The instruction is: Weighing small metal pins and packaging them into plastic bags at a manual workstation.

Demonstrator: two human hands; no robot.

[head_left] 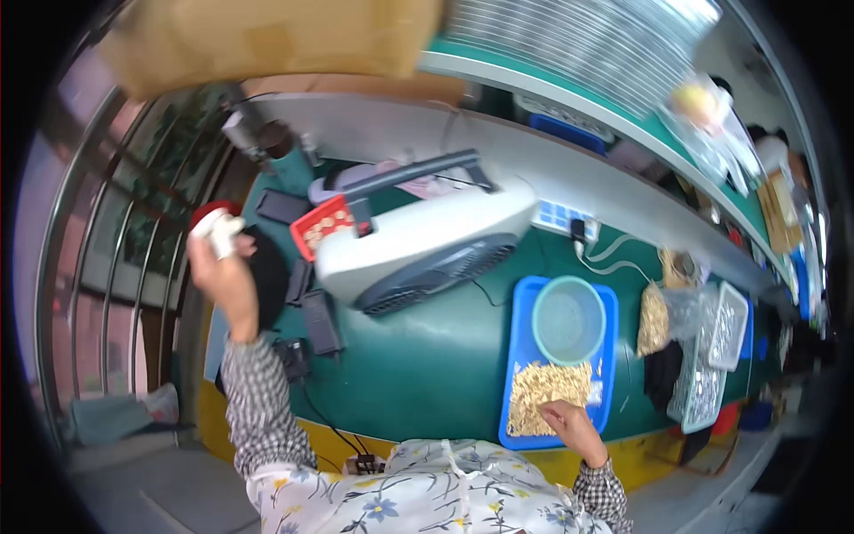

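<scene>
Blue tray point(520, 356) under right hand point(574, 427) pinching yellow bits point(547, 392) | left hand point(222, 267) gripping red-white object point(216, 224)

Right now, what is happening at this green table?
A person sits at the green table. The right hand rests on a heap of small yellowish pieces in a blue tray, beside a pale green bowl. The left hand is raised and holds a small white and red thing. A white fan lies in between.
</scene>
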